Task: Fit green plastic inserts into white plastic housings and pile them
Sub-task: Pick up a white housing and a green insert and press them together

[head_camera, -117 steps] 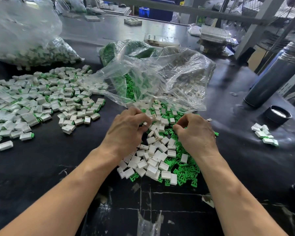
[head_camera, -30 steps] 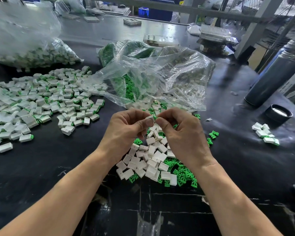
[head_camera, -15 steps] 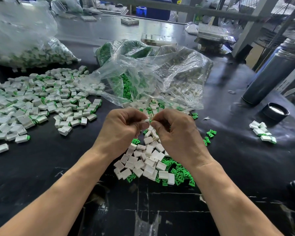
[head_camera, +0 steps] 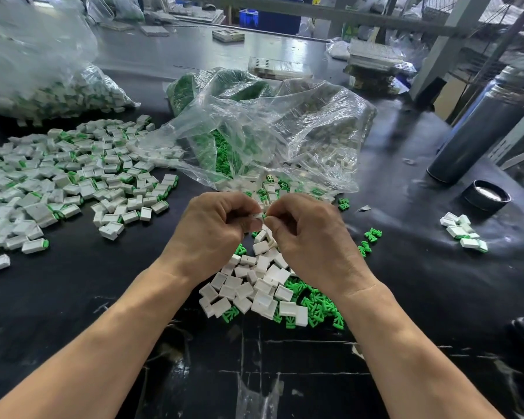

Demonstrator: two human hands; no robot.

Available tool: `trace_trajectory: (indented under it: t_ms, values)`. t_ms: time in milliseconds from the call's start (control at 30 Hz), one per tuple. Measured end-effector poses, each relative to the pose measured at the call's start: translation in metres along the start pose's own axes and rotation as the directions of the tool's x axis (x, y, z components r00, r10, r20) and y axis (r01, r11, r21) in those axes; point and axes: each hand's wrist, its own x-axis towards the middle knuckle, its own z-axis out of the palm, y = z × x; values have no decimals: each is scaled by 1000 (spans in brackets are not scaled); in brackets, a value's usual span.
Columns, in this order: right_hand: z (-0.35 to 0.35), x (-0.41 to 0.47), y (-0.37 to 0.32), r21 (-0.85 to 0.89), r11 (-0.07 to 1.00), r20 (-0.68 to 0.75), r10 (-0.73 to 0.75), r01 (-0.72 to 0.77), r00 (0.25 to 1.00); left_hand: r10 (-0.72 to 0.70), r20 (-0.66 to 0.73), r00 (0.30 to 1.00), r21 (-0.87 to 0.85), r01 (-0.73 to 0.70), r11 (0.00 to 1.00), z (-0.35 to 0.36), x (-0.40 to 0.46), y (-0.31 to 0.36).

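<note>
Black table (head_camera: 73, 297) takes up pretty much everything. Far middle there's a clear bag (head_camera: 285, 128) spilling green inserts and white housings. The finished pile (head_camera: 73, 182) spreads out on the left, and a loose heap (head_camera: 263, 285) of housings and inserts sits near, right under the hands. Left hand (head_camera: 212, 231) pinches a white housing (head_camera: 258, 215) just above that heap. Right hand (head_camera: 312, 237) is curled up against it, fingertips pinched; whatever it's holding is hidden.
</note>
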Motion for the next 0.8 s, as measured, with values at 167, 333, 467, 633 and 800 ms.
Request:
trace_trajectory:
  t_ms: [167,333,467,633,800]
  values:
    - [6,0,0,371,920,-81,171,-129,982,-66,-45,997,-295,50,954,2,0,1]
    - [11,0,4,559,804,-16,253,-201,967,-107,-39,993,-392,84,916,4,-1,1]
    - [12,1,7,554,810,-9,239,-195,971,-119,-30,992,-400,97,912,3,-1,1]
    - [12,0,7,528,829,-19,226,-182,974,-124,-20,992,-382,107,918,3,-3,1]
    - [9,-1,5,490,852,-21,222,-183,975,-139,-32,990,-394,115,912,3,-3,0]
